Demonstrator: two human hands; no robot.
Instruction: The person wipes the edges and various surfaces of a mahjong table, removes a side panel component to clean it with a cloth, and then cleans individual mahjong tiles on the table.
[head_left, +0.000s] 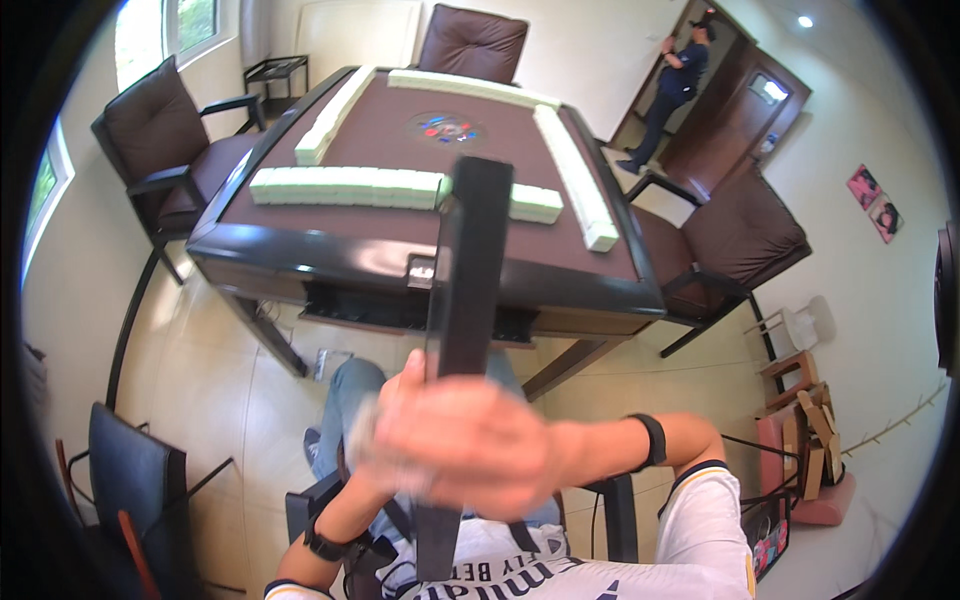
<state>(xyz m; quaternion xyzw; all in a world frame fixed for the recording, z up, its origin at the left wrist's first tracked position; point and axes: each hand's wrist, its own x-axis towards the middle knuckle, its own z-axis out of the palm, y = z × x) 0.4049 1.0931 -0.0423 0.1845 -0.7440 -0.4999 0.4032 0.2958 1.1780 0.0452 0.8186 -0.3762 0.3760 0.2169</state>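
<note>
A long black bar (472, 262) stands upright close before my chest, partly covering the table behind it. My right hand (480, 450), blurred, is wrapped across its lower part. Behind it, my left hand (394, 386) grips the bar's left side with its thumb raised; most of its fingers are hidden. A pale blur at the left edge of the hands is too smeared to name. Beyond the bar is a mahjong table (360, 240) with a brown top. The near row of mahjong tiles (345, 187) passes behind the bar.
More tile rows line the left (334, 116), far (472, 86) and right (574, 176) sides around a round centre panel (448, 129). Brown padded armchairs (154, 124) surround the table. A person (679, 75) stands at the doorway. Cardboard boxes (814, 442) are at right, a black chair (139, 457) at left.
</note>
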